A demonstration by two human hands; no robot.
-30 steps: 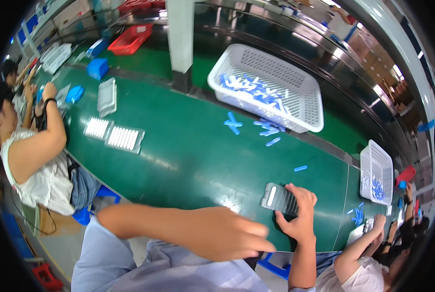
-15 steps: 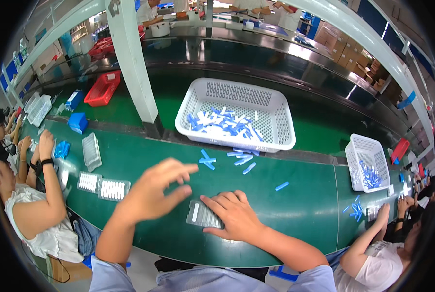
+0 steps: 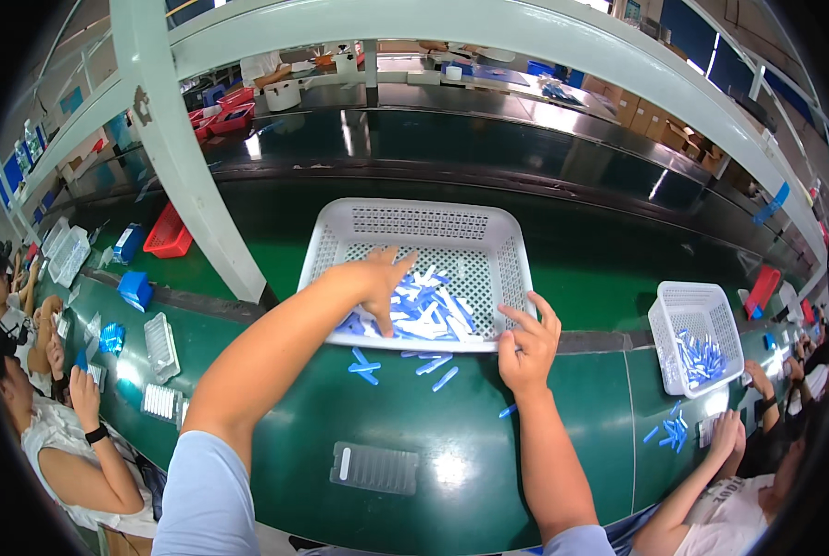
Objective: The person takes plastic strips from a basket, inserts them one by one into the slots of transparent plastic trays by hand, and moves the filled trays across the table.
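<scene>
Blue and white strips point(image 3: 436, 320) lay heaped in the white plastic basket point(image 3: 414, 206), below and to the right of your left grip point(image 3: 377, 284). That grip was spread wide; whether its fingertips held a strip could not be determined. Your right grip point(image 3: 528, 345) was half curled at the basket's front right corner; a firm hold on the rim could not be confirmed. The clear tray point(image 3: 377, 469), with one white piece point(image 3: 346, 463) at its left end, lay on the table point(image 3: 294, 417), nearer your body than both grips. The strips appeared light, stiff and slippery; the suitable hold was a pinch across the long edges at mid-length. Your left forearm point(image 3: 266, 366) hid the basket's front left corner, and the lower strips were buried.
</scene>
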